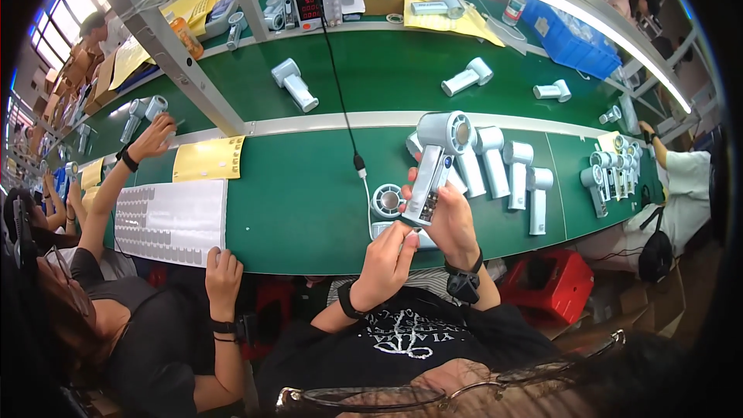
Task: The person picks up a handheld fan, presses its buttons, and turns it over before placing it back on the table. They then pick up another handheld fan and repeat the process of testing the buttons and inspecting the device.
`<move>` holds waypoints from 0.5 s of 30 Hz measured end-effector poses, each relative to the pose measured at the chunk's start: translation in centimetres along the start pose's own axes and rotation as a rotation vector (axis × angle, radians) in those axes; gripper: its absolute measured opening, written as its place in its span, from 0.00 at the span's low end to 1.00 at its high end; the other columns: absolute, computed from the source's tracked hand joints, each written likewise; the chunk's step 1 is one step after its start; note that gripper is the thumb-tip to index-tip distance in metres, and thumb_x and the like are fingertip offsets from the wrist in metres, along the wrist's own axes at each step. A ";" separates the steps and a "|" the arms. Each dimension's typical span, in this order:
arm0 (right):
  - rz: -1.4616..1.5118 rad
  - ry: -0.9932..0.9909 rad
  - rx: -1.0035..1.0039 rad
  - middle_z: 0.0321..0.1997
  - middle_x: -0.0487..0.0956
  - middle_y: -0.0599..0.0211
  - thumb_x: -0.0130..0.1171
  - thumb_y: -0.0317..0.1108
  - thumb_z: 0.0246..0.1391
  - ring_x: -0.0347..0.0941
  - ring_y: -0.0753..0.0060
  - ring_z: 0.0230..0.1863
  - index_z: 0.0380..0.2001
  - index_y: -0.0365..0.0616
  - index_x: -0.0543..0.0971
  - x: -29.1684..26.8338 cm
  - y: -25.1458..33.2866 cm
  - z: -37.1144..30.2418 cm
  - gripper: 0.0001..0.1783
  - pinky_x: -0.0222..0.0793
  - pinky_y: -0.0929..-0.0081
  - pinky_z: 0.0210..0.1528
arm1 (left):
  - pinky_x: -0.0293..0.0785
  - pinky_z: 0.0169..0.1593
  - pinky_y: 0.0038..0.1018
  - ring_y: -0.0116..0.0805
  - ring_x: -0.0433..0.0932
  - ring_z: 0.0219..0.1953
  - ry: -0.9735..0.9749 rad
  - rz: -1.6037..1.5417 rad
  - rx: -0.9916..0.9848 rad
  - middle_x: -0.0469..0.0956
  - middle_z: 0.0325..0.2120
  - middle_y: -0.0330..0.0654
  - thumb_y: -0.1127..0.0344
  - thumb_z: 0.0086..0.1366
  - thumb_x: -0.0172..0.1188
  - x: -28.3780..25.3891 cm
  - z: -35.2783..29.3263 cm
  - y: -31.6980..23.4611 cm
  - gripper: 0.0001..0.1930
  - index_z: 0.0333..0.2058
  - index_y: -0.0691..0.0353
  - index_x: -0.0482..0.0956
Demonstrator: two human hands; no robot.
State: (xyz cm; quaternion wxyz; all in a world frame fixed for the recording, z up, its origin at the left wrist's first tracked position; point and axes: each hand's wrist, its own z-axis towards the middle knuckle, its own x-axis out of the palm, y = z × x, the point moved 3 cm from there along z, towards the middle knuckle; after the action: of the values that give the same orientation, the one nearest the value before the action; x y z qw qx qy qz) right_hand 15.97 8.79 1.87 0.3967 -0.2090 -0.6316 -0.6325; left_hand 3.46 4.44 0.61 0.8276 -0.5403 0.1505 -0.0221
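My right hand (453,220) is wrapped round the handle of a pale blue handheld fan (446,133), held above the bench with its round grille up. The handle shows a shiny front face and small dark details near its lower end. Close to that lower end, my left hand (387,262) is closed in a pinch; whatever sits between its fingertips is too small to make out. Partly hidden behind my hands, another fan (387,201) lies on the green bench. A white cable (367,195) hangs beside it, its lower end hidden.
Several fans (517,174) lie in a row to the right, with another group (615,166) beyond. At left a co-worker's hand (224,275) rests by a white sheet (174,220). Single fans lie on the far green surface (379,70). A black cord (333,70) hangs down mid-view.
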 end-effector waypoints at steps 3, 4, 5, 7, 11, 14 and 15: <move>0.087 -0.033 0.004 0.51 0.65 0.62 0.50 0.40 0.58 0.67 0.65 0.48 0.62 0.42 0.55 -0.1 -1.0 -0.3 0.31 0.67 0.63 0.53 | 0.67 0.29 0.31 0.40 0.73 0.24 -0.056 0.029 -0.012 0.72 0.23 0.46 0.74 0.65 0.49 0.5 0.3 0.1 0.04 0.32 0.67 0.70; 0.131 -0.066 -0.001 0.51 0.65 0.63 0.50 0.38 0.58 0.67 0.65 0.48 0.62 0.42 0.55 -0.2 -1.3 -0.4 0.31 0.68 0.63 0.53 | 0.67 0.29 0.33 0.44 0.72 0.25 -0.092 0.032 0.000 0.72 0.23 0.48 0.74 0.65 0.50 0.5 0.4 0.0 0.03 0.32 0.67 0.71; 0.175 -0.099 -0.007 0.51 0.65 0.63 0.50 0.37 0.58 0.67 0.65 0.48 0.62 0.43 0.54 -0.3 -1.6 -0.4 0.31 0.68 0.63 0.53 | 0.67 0.28 0.35 0.49 0.72 0.25 -0.128 0.035 0.011 0.71 0.23 0.49 0.74 0.64 0.51 0.4 0.4 0.0 0.03 0.32 0.67 0.71; 0.219 -0.137 -0.012 0.52 0.64 0.64 0.50 0.35 0.58 0.67 0.65 0.48 0.62 0.43 0.54 -0.3 -2.0 -0.6 0.31 0.68 0.63 0.53 | 0.66 0.28 0.35 0.48 0.72 0.24 -0.124 0.061 -0.002 0.72 0.23 0.49 0.74 0.63 0.51 0.5 0.3 0.0 0.03 0.31 0.67 0.71; -0.065 -0.197 -0.093 0.51 0.64 0.64 0.52 0.29 0.55 0.65 0.67 0.49 0.64 0.42 0.51 -0.2 -2.3 -0.8 0.35 0.66 0.63 0.54 | 0.66 0.26 0.35 0.48 0.72 0.23 -0.091 0.111 -0.052 0.72 0.22 0.49 0.75 0.62 0.52 -0.2 0.4 0.0 0.03 0.30 0.67 0.72; -0.181 -0.144 -0.163 0.50 0.63 0.65 0.48 0.19 0.55 0.65 0.69 0.49 0.64 0.44 0.48 -0.4 -2.9 -0.9 0.35 0.66 0.68 0.53 | 0.66 0.26 0.35 0.48 0.72 0.22 -0.039 0.104 -0.104 0.72 0.21 0.49 0.76 0.62 0.52 -0.8 0.5 0.0 0.03 0.29 0.68 0.72; -0.181 -0.146 -0.162 0.50 0.63 0.65 0.48 0.19 0.55 0.65 0.69 0.49 0.64 0.44 0.48 -0.4 -3.1 -1.0 0.35 0.66 0.68 0.53 | 0.65 0.25 0.33 0.46 0.71 0.21 -0.051 0.093 -0.090 0.72 0.20 0.48 0.76 0.62 0.52 -0.9 0.4 0.1 0.04 0.28 0.68 0.72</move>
State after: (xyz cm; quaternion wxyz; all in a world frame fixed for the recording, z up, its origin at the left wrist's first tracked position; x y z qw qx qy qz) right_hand 14.06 7.61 -0.56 0.2730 -0.2281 -0.6217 -0.6978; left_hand 2.70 4.96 0.90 0.8062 -0.5697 0.1554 0.0370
